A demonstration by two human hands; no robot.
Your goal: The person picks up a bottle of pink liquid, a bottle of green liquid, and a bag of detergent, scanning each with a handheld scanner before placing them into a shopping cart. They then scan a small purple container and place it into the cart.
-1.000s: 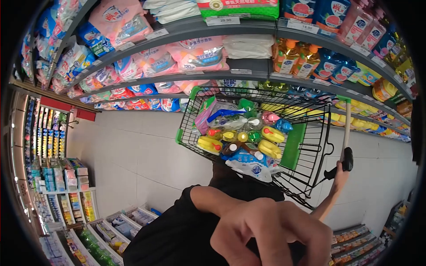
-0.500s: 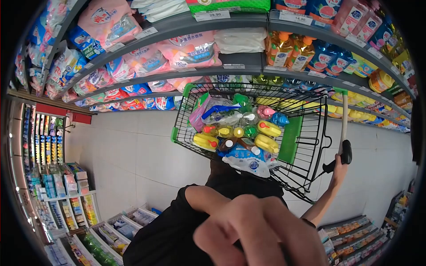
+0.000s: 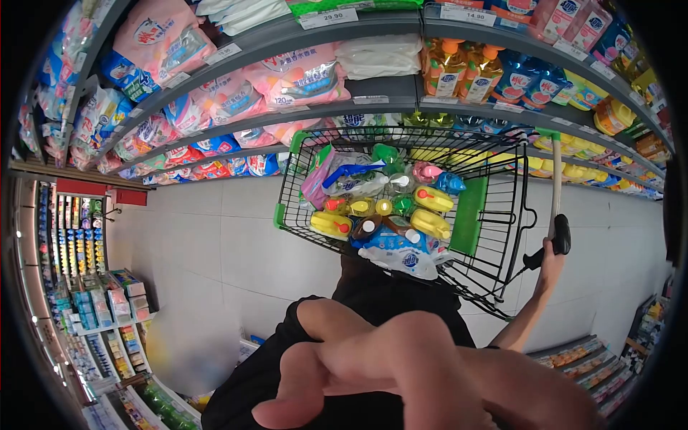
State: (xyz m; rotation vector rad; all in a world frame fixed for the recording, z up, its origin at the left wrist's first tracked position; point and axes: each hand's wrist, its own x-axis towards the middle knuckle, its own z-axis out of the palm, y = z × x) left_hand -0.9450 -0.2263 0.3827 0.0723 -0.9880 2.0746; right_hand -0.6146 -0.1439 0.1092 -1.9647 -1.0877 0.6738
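My left hand (image 3: 401,365) is raised close to the camera, large at the bottom centre. Its fingers are bent and apart, with nothing visible in them. At the right, my right hand (image 3: 550,261) is closed round the black grip (image 3: 561,235) at the end of the cart's push bar. The black wire cart (image 3: 469,222) with green corners stands in front of my body. Inside lie several yellow bottles (image 3: 433,223), a pink-and-purple packet (image 3: 316,179), a blue-and-white bag (image 3: 401,252), and green, pink and blue-capped bottles.
Shelves (image 3: 287,36) of pink bags (image 3: 301,75) and orange-capped bottles (image 3: 444,68) curve across the top. Pale floor tiles (image 3: 236,236) lie beside the cart. Low racks (image 3: 143,387) stand at the lower left, near a blurred patch I cannot make out. More racks (image 3: 584,358) are at the lower right.
My left hand has opened from a more curled shape, and its fingers now spread farther left and right. My right hand stays on the grip, slightly higher in view.
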